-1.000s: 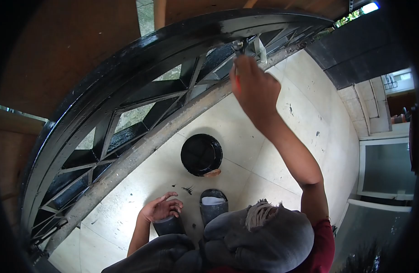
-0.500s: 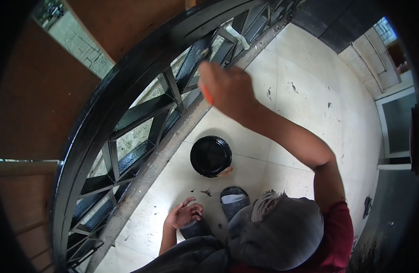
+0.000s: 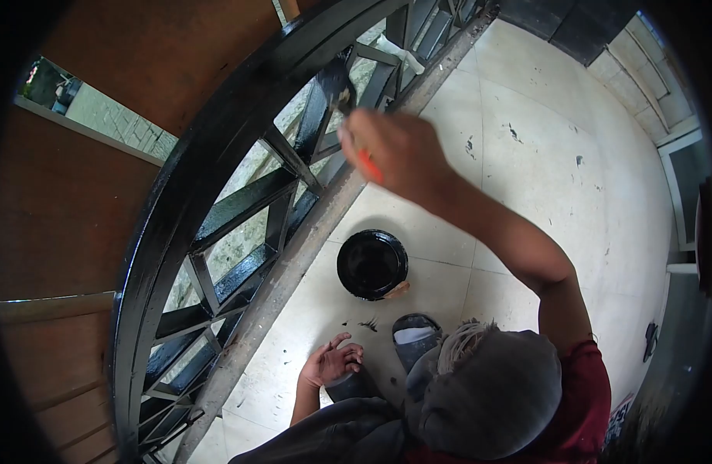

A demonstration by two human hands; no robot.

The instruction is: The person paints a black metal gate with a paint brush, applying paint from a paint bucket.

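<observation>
My right hand is closed round a paintbrush, with an orange handle showing between the fingers. The brush head is against or very near a black metal bar of the gate, whose surface looks wet and glossy. Below my right hand, a round black paint container stands on the tiled floor, with dark paint inside. My left hand hangs near my knee, palm up with fingers apart and nothing in it.
Brown panels back the gate on the left. A concrete sill runs along its foot. Light floor tiles bear dark paint spots. A sandalled foot is beside the container. Dark cloth-covered knees fill the bottom.
The view has shifted a little, so the container and left hand appear farther right. The brush in my right hand has moved slightly along the gate bar.
</observation>
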